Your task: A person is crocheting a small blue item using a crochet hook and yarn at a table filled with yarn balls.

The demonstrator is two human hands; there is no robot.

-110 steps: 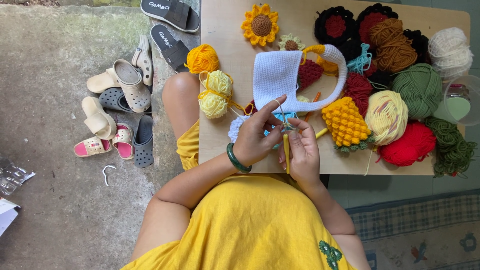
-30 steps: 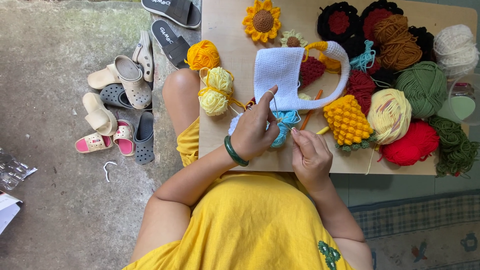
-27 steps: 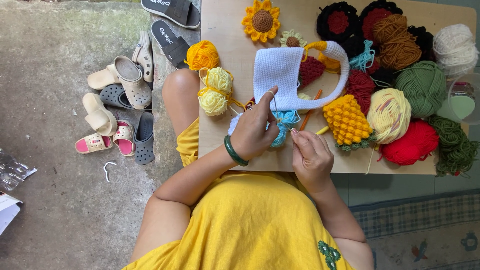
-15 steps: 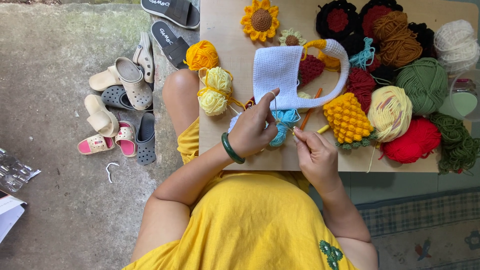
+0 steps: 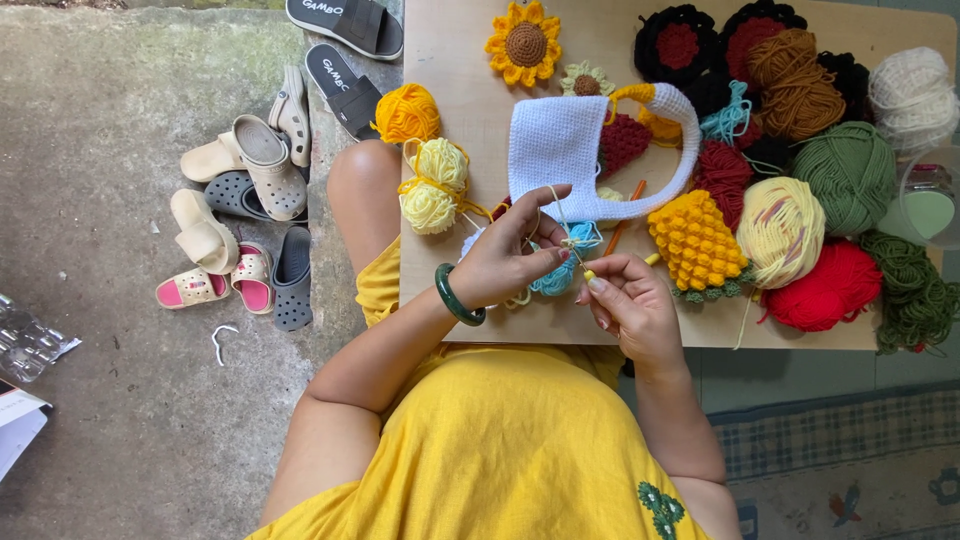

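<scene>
Blue crochet piece (image 5: 560, 268) between both hands

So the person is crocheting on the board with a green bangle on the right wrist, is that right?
Not quite: the head view shows the green bangle on the left wrist, by the left hand. The crocheting on the board is right.

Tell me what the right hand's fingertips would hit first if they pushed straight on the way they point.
The right hand points up and left, so its fingertips would probably meet the small blue crochet piece held by the left hand first; depth is hard to judge from above.
</scene>
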